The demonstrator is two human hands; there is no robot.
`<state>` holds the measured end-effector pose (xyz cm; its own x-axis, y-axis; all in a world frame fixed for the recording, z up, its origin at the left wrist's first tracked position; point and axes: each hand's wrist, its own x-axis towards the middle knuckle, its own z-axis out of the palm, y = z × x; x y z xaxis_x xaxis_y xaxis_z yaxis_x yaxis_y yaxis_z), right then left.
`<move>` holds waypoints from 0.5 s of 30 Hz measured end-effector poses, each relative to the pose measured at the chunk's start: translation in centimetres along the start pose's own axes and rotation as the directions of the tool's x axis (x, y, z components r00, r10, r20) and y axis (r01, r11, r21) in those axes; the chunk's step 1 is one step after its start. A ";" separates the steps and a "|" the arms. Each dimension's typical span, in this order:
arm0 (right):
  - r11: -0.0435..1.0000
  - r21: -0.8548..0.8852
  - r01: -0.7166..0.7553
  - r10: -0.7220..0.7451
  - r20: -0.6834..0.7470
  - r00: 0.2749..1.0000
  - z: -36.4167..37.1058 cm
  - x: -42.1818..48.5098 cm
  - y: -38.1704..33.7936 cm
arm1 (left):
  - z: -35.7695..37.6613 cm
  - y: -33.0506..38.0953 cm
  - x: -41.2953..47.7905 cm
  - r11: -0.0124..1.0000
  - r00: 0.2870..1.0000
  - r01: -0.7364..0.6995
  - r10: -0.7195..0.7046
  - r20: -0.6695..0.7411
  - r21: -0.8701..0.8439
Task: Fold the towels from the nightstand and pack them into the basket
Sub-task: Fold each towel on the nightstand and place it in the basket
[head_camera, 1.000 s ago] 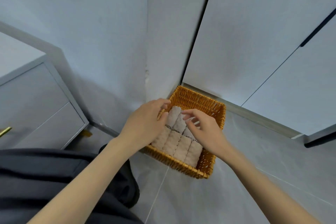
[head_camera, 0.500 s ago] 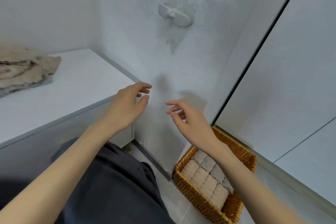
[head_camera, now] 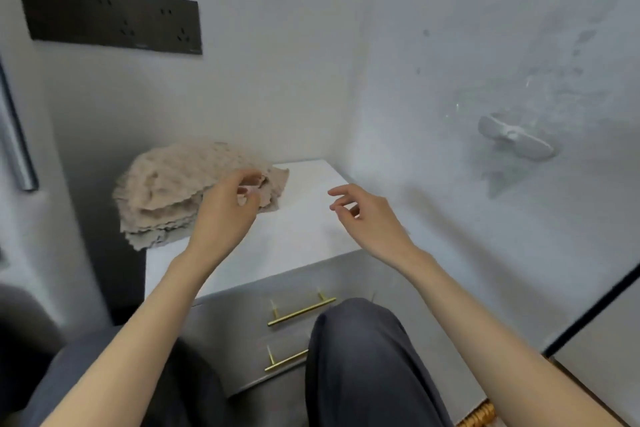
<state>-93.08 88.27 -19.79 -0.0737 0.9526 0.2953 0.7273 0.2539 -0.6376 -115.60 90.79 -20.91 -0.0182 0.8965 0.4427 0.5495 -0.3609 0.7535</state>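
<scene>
Head view. Basket: only a sliver of woven rim shows at the bottom edge, right of the person's knee; its contents are out of frame. Towels: a loose beige pile on the back left of the nightstand surface, above drawers with brass handles.

Left hand: fingers curled at the pile's near right edge; blur hides whether they pinch cloth. Right hand: over the surface's right side, fingers loosely bent, holding nothing, well apart from the towels.

Against half a second earlier: the basket of rolled towels was in full view then; both hands hung short of the nightstand, and the left has since reached the pile.
</scene>
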 end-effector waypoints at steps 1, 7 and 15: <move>1.000 -0.013 0.017 -0.017 0.015 1.000 0.8 1.0 -0.5 | -0.7 -1.0 0.3 0.999 0.999 0.009 -0.008 -0.043 0.038; 0.993 0.118 0.008 -0.017 0.075 0.997 5.3 5.4 -2.0 | -3.1 -5.4 1.3 0.895 0.980 0.124 -0.044 -0.192 0.429; 0.974 0.224 0.037 -0.049 0.050 0.998 9.2 8.7 -2.4 | -3.2 -7.9 3.1 0.739 0.973 0.144 0.015 -0.230 0.658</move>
<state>-101.77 97.51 -22.25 -0.1431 0.9462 0.2903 0.5525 0.3197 -0.7697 -122.66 95.56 -23.94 -0.2013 0.8080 0.5537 0.9532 0.0313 0.3009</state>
